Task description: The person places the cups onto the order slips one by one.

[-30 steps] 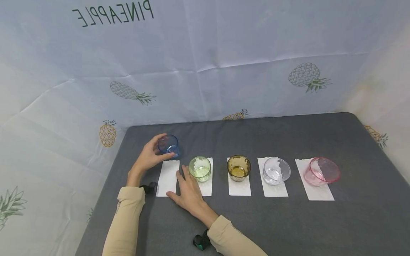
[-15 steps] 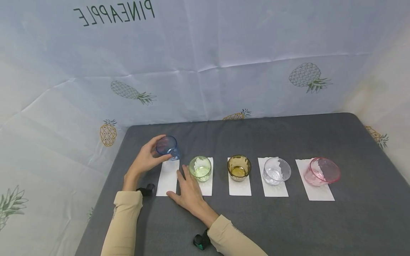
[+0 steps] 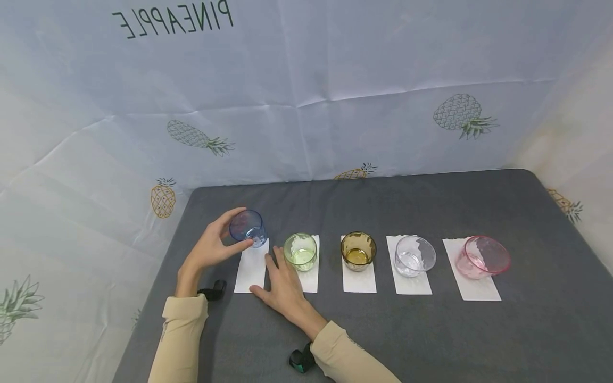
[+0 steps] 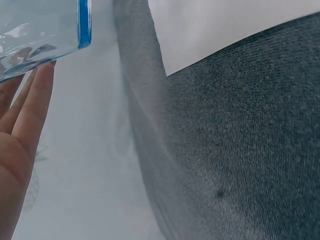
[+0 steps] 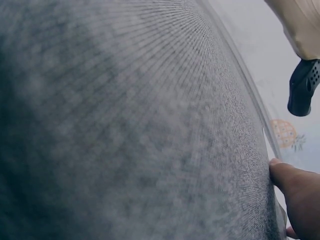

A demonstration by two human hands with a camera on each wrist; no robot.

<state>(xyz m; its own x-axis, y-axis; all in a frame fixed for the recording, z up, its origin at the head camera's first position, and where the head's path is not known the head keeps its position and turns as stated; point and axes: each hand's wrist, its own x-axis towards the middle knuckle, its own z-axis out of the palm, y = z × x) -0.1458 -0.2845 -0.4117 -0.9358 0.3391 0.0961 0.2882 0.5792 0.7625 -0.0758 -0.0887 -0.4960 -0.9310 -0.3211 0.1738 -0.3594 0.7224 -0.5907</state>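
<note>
My left hand [image 3: 210, 243] grips a clear blue glass [image 3: 248, 227] between thumb and fingers, at the far end of the leftmost white paper [image 3: 250, 274]. In the left wrist view the glass [image 4: 40, 35] is only partly in frame, with the fingers [image 4: 35, 107] against it. My right hand [image 3: 282, 287] lies with spread fingers, the thumb on the near right part of that paper. Its fingertips are right beside a green glass [image 3: 300, 252], which stands on its own paper. The right wrist view shows just the thumb [image 5: 295, 187] at the right edge.
Further right stand an amber glass [image 3: 358, 251], a clear glass [image 3: 414, 256] and a pink-rimmed glass [image 3: 482, 257], each on a white paper. The dark grey table [image 3: 421, 335] meets a white pineapple-print curtain [image 3: 306, 133] behind and at the sides.
My left hand has brought the blue glass slightly left and nearer, toward the leftmost paper, with the glass tilted along the way. The right hand has stayed in place.
</note>
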